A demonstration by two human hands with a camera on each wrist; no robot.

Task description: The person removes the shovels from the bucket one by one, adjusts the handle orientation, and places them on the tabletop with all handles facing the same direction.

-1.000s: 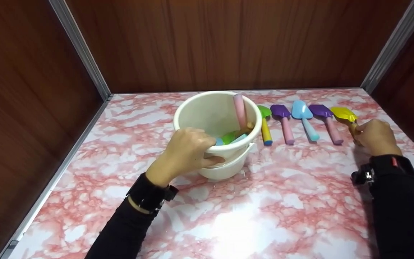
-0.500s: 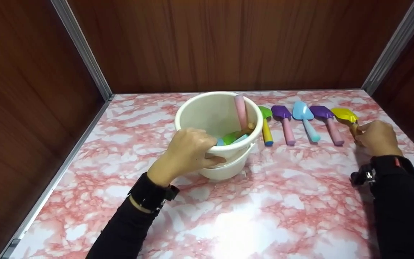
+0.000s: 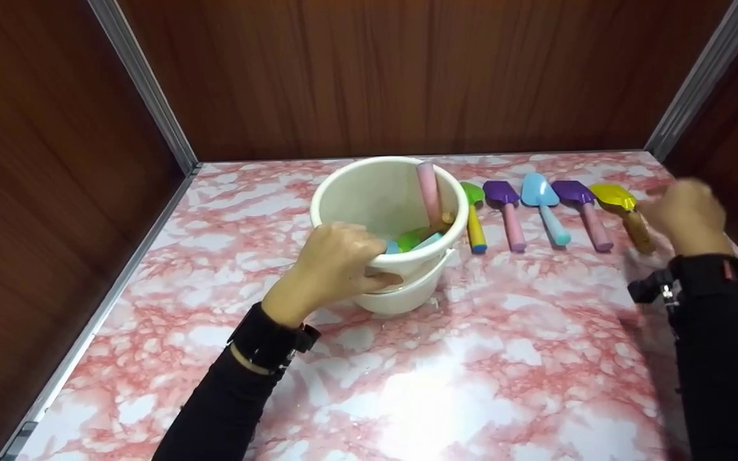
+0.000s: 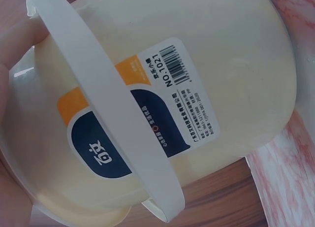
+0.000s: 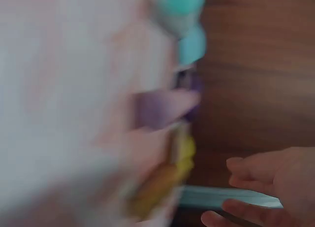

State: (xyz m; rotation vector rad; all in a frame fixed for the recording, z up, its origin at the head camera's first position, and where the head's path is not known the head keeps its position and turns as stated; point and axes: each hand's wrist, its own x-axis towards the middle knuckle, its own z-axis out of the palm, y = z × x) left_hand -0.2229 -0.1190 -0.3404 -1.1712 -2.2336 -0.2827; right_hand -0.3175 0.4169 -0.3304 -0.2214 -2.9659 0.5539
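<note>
bucket (image 3: 359,198), white, on bench (image 3: 503,333) in head view; left grip (image 3: 343,256) pinches its near rim, thumb outside. inside: pink handle (image 3: 430,192) leaning at right, green piece (image 3: 412,238) and blue piece (image 3: 392,247) half hidden by rim. five shovels (image 3: 539,192) alongside; right grip (image 3: 689,214) blurred beside yellow-bladed shovel (image 3: 631,211), contact unclear. left wrist: bail handle (image 4: 101,94) hides part of label (image 4: 172,104); left grip cut off. right wrist: shovels smeared; right grip loosely spread, cut off.
</note>
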